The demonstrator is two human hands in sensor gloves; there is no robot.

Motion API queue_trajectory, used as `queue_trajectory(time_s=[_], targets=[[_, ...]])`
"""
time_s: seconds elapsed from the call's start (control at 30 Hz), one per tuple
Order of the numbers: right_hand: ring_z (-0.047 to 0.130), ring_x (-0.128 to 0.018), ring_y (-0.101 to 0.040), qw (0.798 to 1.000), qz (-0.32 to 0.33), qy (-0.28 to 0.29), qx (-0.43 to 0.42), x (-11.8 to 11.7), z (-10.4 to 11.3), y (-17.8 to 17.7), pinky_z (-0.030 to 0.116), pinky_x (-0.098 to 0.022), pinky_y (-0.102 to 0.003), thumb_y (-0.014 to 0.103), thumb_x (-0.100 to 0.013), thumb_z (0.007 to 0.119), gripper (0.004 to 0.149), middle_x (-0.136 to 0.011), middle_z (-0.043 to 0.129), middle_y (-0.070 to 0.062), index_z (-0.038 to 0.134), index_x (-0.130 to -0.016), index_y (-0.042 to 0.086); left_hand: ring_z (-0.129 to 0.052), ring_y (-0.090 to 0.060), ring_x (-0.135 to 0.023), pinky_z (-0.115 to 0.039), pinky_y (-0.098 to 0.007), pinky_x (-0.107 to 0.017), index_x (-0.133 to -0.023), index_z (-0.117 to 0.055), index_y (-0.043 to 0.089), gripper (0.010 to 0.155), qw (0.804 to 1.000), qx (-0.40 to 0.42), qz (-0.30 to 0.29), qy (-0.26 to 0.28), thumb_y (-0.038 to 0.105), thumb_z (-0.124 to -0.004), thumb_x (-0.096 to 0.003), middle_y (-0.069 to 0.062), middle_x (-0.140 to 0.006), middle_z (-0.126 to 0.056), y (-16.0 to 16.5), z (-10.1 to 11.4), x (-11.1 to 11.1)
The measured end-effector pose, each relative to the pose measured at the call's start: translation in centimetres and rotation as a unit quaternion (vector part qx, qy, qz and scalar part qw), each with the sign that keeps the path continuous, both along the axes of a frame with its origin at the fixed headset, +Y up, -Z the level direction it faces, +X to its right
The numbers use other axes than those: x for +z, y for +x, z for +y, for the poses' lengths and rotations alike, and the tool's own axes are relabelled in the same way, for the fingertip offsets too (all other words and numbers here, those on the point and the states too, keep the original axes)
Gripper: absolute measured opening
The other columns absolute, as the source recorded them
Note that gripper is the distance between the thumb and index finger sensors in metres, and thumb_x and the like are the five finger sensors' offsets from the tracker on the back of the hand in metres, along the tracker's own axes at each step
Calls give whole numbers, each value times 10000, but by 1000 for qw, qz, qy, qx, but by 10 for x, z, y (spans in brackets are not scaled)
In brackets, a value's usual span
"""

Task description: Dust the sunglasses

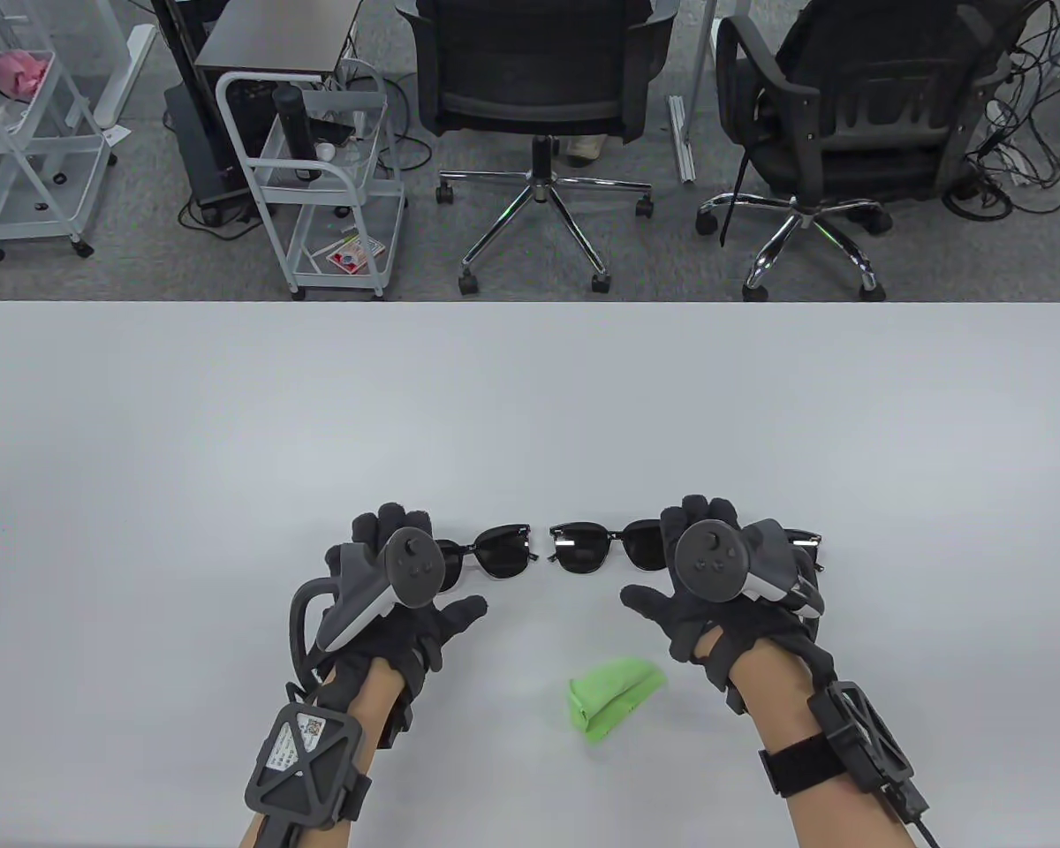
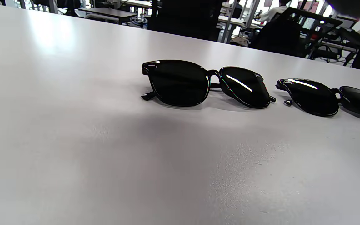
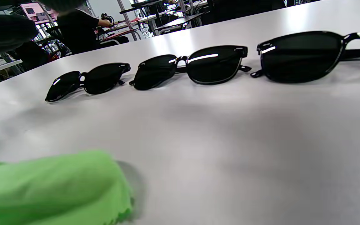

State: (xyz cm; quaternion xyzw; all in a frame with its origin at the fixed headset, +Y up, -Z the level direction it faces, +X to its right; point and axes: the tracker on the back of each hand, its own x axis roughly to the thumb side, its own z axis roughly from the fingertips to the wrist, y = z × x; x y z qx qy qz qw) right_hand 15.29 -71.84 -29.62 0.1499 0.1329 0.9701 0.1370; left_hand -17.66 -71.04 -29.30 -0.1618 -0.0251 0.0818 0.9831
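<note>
Three pairs of black plastic sunglasses (image 3: 192,67) lie in a row on the grey table (image 1: 230,424), a crumpled green cloth (image 1: 614,696) nearer; left hand (image 1: 397,592) and right hand (image 1: 715,583) hover, fingers relaxed, holding nothing. Best next: pinch the cloth first, steady one frame by its temple
</note>
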Motion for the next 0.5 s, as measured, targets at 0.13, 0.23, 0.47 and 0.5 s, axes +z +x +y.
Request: queue_trajectory(time_s=[0.13, 0.23, 0.47, 0.5], targets=[[138, -930, -593, 1000, 8, -11, 5, 4, -5, -2, 243, -576, -734, 671, -483, 584, 965, -1079, 133, -310, 222, -1050, -21, -175, -369, -1084, -263, -622, -742, -1081, -180, 247, 1082, 1000, -10, -5, 5, 804, -613, -260, -47, -1148, -112, 1, -1, -1], [143, -931, -592, 1000, 10, -9, 2, 4, -5, -4, 243, -577, -733, 666, -483, 587, 962, -1079, 143, -310, 230, -1049, -24, -179, -370, -1085, -266, -623, -742, -1082, -185, 247, 1079, 1000, 8, -6, 6, 801, -617, -264, -48, -1151, -118, 0, 0, -2], [150, -930, -594, 1000, 8, -6, 0, 4, -5, -1, 246, -577, -733, 655, -485, 591, 951, -1080, 154, -314, 240, -1049, -27, -181, -369, -1085, -268, -623, -742, -1083, -192, 248, 1072, 1000, 25, -1, 8, 795, -625, -269, -47, -1152, -126, -4, 0, -4], [152, -931, -594, 1000, 6, -5, -3, 4, -5, 0, 247, -577, -733, 651, -485, 593, 949, -1080, 158, -313, 243, -1049, -27, -183, -368, -1085, -269, -623, -742, -1083, -192, 249, 1071, 1000, 25, -2, 8, 795, -624, -269, -47, -1152, -127, -4, 0, -4]])
